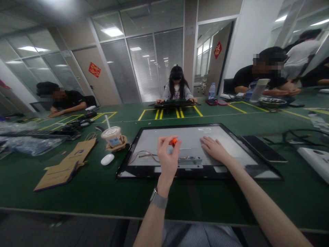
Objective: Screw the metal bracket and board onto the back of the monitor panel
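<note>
A flat display panel (164, 133) with a black frame and a pale grey back lies on the green table before me. My left hand (168, 152), with a watch on its wrist, is raised over the panel's middle. Its thumb and fingers pinch an orange-handled screwdriver (174, 141), mostly hidden by the fingers. Just below and right of that hand is a metal bracket (190, 162) with a small board and connectors. Thin wires (144, 153) run left from it. My right hand (214, 148) rests flat on the panel's right half, fingers stretched out.
Left of the panel are a white mouse (107, 159), an iced drink cup (112, 136) and a brown paper bag (68, 161). At right lie a black phone-like slab (263, 148), cables and a white device (316, 163). Several people sit around the table (102, 192).
</note>
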The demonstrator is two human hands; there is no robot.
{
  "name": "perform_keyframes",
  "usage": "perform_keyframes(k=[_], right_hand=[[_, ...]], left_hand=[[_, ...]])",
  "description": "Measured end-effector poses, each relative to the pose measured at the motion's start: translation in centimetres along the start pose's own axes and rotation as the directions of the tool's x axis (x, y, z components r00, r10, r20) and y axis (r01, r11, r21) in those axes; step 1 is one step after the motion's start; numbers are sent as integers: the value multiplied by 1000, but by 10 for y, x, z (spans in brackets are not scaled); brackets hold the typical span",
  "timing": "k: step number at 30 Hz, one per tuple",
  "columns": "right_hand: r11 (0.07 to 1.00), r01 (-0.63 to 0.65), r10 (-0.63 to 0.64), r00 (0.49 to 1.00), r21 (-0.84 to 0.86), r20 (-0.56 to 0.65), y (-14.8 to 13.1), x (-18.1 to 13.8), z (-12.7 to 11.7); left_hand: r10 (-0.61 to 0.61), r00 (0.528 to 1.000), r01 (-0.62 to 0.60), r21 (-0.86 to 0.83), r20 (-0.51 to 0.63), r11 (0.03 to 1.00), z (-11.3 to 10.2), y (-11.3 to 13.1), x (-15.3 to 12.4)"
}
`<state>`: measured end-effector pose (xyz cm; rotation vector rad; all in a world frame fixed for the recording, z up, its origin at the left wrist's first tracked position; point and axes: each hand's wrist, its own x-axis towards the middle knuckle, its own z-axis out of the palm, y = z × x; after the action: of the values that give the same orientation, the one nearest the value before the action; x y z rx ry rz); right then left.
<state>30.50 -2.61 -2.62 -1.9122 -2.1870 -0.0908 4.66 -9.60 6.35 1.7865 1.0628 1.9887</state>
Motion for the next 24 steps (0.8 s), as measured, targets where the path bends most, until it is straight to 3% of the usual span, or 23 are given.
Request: perform_keyframes(k=[6, 13, 19, 24], right_hand=[[1000, -6, 6, 1000, -5, 14, 0, 0, 0], [1000, 0, 0, 1000, -8, 9, 0, 0, 0], [1000, -2, 2, 1000, -14, 5, 0, 0, 0], [1000, -5, 5, 1000, -4, 30, -1, -1, -3]], left_hand=[[-2, 1000, 1, 13, 21, 1000, 0, -2, -1], [-126, 982, 142, -109, 140, 984, 1, -7, -6], [-3, 997, 1, 21, 76, 1000, 0, -3, -2], [-32, 995, 35, -28, 95, 999, -1, -3, -2]])
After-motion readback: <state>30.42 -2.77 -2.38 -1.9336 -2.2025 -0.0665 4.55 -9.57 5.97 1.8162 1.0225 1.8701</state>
